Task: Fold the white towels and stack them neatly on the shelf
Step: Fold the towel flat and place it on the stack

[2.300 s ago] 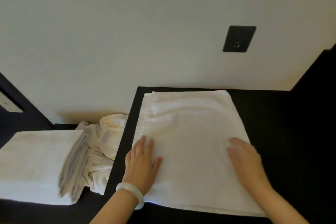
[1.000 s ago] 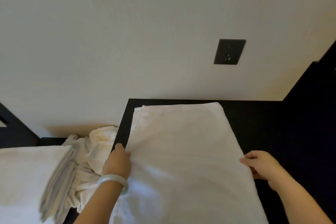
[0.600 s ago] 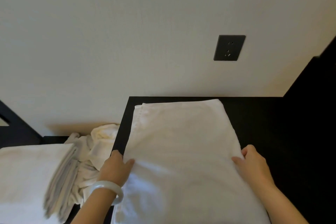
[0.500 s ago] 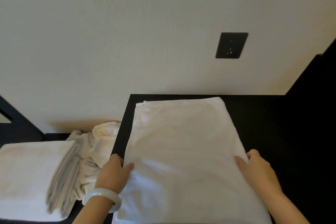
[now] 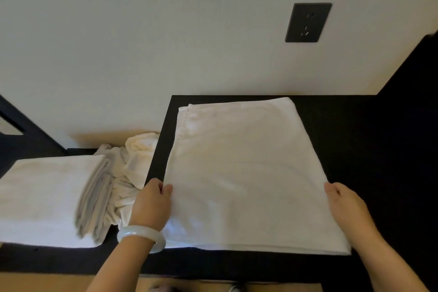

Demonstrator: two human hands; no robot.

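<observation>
The towel (image 5: 241, 168) is judged soft, limp and light; the left hand (image 5: 152, 204) and right hand (image 5: 347, 206) each pinch a side edge; holding both edges should limit sagging.

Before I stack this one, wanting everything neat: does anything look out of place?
Yes: a crumpled heap of white towels lies unfolded between the folded towel stack and the raised black surface. The flat towel on that surface looks smooth.

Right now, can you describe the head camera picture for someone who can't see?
The left hand and right hand grip opposite edges of a folded white towel on a black surface. Left of it sit folded towels and a crumpled pile.
</observation>
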